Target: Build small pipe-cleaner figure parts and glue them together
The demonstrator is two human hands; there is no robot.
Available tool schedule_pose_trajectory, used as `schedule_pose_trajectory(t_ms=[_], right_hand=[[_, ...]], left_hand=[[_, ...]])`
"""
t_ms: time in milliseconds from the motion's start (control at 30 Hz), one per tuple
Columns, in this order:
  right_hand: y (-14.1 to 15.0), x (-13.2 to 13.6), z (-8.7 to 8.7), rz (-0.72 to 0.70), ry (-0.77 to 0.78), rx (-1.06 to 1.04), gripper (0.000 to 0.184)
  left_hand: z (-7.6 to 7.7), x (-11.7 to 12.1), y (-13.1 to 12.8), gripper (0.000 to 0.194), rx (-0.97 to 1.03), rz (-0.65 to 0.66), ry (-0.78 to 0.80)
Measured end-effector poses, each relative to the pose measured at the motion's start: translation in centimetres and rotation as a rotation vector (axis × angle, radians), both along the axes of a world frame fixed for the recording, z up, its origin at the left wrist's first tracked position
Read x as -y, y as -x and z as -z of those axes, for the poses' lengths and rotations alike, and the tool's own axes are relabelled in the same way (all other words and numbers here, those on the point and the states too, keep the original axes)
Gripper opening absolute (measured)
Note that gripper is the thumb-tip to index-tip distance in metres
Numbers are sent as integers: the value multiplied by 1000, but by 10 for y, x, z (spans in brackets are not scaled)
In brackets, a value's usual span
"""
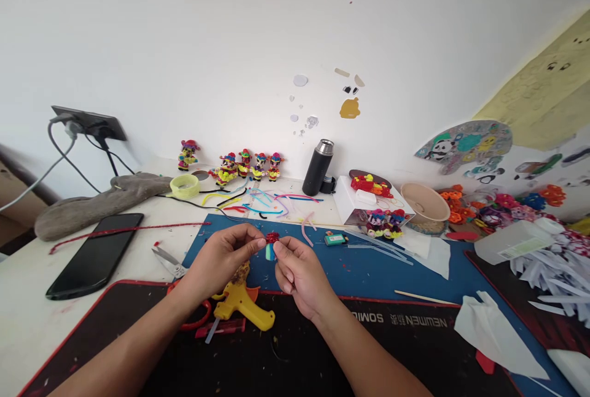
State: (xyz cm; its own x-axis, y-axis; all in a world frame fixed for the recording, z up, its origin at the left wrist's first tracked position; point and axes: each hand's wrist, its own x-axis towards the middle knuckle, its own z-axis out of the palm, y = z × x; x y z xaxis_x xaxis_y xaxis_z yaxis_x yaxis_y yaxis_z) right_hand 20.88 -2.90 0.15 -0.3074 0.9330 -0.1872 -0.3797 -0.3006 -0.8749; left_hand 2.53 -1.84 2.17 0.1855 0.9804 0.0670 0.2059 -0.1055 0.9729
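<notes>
Between my two hands, over the blue mat point(221, 231), is a small pipe-cleaner piece point(272, 238), dark red on top with light green and blue strands below. My left hand point(233, 252) pinches its left side between thumb and forefinger. On the other side, the fingertips of my right hand point(297, 268) press against it. A yellow hot glue gun point(244, 305) lies below my hands, its nozzle end partly covered by my left hand. Red-handled scissors point(169, 262) rest beside my left wrist, which hides part of them.
Several finished pipe-cleaner figures point(225, 168) stand along the wall. Loose coloured pipe cleaners point(262, 203) lie before them, near a black thermos point(318, 166). A phone point(94, 255) sits at left under a red pipe cleaner point(138, 228). White paper strips point(548, 274) are heaped at right.
</notes>
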Motion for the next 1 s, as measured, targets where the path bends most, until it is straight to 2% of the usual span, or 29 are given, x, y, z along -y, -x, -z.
schedule_pose_trajectory(t_ms=[200,400,700,1000], right_hand=[[-1,-1,0,-2,11,-37,46],[-4,-1,-3,-42,14,-38,43],[-5,-1,-2,-104,-3,-41,45],[-4,-1,-2,-125,-20,-55,44]], left_hand=[[-4,0,2,42,18,54,54],[-10,1,2,45,33,47,94],[-4,-1,6,45,2,47,45],[1,0,9,51,76,120,181]])
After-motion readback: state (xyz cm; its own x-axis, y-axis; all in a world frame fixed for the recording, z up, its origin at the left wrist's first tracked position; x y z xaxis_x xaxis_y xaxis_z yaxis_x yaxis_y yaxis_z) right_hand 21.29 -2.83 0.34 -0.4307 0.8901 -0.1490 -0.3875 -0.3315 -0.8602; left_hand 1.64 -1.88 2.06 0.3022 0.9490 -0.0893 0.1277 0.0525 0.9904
